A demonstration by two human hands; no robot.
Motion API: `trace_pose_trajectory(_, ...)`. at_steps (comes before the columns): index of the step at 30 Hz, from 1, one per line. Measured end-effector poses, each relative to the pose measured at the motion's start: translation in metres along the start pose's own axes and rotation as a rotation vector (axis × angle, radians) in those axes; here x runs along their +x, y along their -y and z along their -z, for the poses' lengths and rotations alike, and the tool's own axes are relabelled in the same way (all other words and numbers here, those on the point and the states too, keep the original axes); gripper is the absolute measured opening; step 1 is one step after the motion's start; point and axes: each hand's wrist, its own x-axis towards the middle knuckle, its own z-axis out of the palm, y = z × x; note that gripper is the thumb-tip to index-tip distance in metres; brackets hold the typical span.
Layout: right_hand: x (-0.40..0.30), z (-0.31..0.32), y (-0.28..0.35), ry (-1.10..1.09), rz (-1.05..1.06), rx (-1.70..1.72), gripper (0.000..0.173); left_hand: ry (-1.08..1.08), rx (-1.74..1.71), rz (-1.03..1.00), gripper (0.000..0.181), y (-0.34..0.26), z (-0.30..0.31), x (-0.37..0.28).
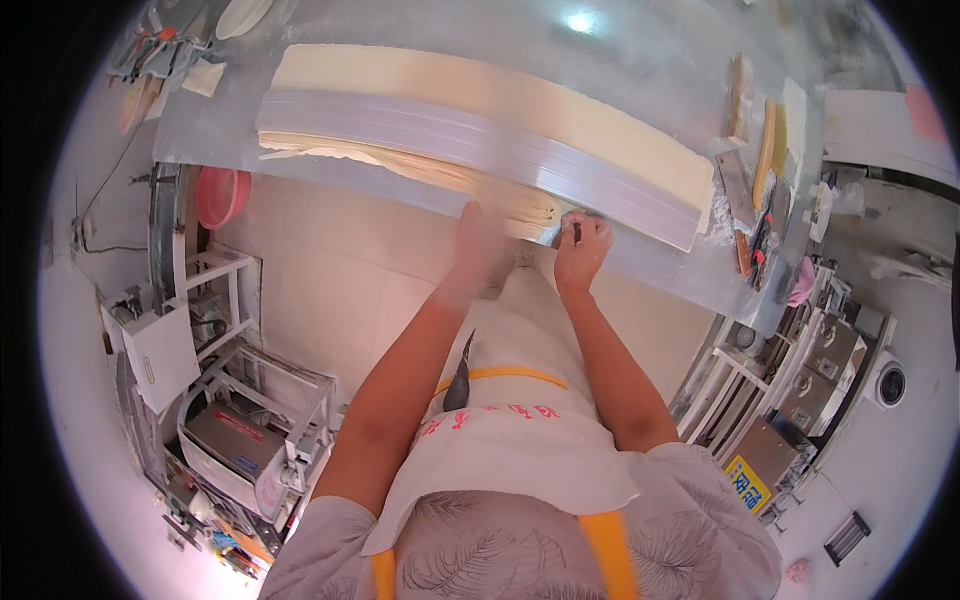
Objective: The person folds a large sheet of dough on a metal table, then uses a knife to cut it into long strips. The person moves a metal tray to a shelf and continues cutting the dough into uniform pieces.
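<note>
A long cream dough sheet [465, 79] lies across the metal worktable. Over it rests a long lilac-grey ridged strip [450, 139], its material unclear. Along the strip's near side runs a stack of folded dough [420, 163], ending in rounded folds towards the right. My left hand [480, 236], blurred, is at the near edge of this stack; its fingers are hard to make out. Just beyond the stack's right end, my right hand [583, 244] is closed around a dark-handled tool [577, 227]. Most of that tool is hidden by the fingers.
To the right lie a broad-bladed knife [736, 187], a wooden block [740, 97] and a yellow curved tool [765, 154]. A pink basin [223, 196] sits below the table's left side. A metal-framed machine [240, 442] stands at lower left, steel drawers [817, 367] at right.
</note>
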Motion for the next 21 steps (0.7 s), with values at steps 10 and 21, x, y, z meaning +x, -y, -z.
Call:
trace_pose_trajectory(10,0.016,0.017,0.049,0.057,-0.706,0.46,0.032,0.185,-0.272,0.295,0.038,-0.07,0.013,-0.007)
trace_pose_trajectory(21,0.006,-0.011,0.077,0.045,-0.366,0.262,0.012,0.484,-0.412,0.414,0.035,-0.077,0.052,0.012)
